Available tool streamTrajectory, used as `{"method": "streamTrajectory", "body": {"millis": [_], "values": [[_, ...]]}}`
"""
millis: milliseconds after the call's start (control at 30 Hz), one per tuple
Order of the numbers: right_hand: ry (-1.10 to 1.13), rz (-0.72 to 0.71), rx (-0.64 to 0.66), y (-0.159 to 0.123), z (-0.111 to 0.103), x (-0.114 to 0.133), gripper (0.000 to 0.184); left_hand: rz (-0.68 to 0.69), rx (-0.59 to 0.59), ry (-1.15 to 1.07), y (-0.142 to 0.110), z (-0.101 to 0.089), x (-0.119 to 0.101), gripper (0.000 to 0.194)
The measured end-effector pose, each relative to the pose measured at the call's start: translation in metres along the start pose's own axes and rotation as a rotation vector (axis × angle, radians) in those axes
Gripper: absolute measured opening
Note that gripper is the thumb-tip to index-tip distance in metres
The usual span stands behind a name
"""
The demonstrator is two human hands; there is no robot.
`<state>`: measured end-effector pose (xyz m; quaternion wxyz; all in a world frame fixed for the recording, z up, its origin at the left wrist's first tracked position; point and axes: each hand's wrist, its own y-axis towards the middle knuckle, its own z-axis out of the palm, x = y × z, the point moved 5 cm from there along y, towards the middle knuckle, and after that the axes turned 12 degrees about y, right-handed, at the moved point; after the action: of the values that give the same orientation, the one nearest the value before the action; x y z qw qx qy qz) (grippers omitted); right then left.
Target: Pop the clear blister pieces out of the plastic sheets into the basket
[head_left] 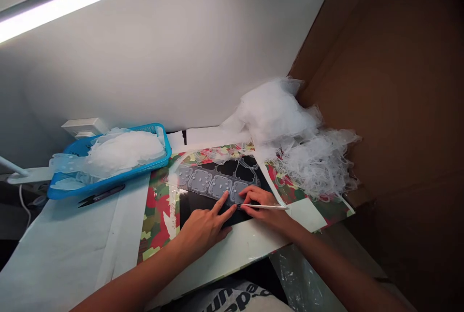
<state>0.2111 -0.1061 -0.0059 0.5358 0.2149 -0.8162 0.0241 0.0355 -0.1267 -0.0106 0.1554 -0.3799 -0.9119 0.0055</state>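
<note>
Head view: the left hand [205,229] rests on a black board [194,208], its fingers [222,203] spread and pressing a translucent moulded sheet [210,184]. Just beside it, the right hand [263,208] has its fingers pinching a thin white stylus [268,206]. The board lies on a camouflage-patterned mat [159,225]. A blue plastic basket [123,179] and thread snips [101,195] sit left; stringy translucent offcuts [300,143] lie right.

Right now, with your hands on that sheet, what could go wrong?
The thin white-handled tool in your right hand lies with its tip by the translucent moulded sheet, so a slip might nick the sheet or your left hand, which presses close by. The heap of stringy offcuts beside the sheet could also slide onto it.
</note>
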Motion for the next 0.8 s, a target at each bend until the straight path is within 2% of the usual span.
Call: {"method": "streamTrajectory", "body": {"millis": [233, 333, 433, 500, 600, 633, 700, 800], "values": [[-0.125, -0.058, 0.018, -0.007, 0.004, 0.001, 0.018, 0.019, 0.009, -0.035, 0.0, 0.001, 0.001, 0.056], [-0.244, -0.174, -0.023, -0.009, 0.013, 0.0, 0.012, 0.023, 0.013, -0.038, 0.001, 0.0, 0.002, 0.057], [-0.311, -0.254, -0.092, -0.007, 0.01, -0.002, 0.018, 0.026, 0.039, -0.04, 0.002, -0.001, 0.002, 0.057], [-0.281, -0.175, -0.271, -0.006, -0.014, -0.008, 0.018, 0.029, 0.057, -0.053, 0.002, -0.002, 0.002, 0.058], [-0.2, 0.076, -0.65, -0.014, -0.067, -0.022, 0.017, 0.027, 0.079, -0.106, 0.0, -0.003, 0.004, 0.058], [-0.144, 0.158, -0.728, -0.018, -0.08, -0.028, 0.022, 0.026, 0.087, -0.138, 0.0, -0.004, 0.006, 0.058], [0.034, 0.28, -0.779, -0.026, -0.094, -0.038, 0.03, 0.024, 0.095, -0.237, 0.001, -0.007, 0.013, 0.056], [0.281, 0.32, -0.728, -0.033, -0.088, -0.04, 0.036, 0.001, 0.054, -0.535, 0.016, -0.016, 0.029, 0.042]]}}
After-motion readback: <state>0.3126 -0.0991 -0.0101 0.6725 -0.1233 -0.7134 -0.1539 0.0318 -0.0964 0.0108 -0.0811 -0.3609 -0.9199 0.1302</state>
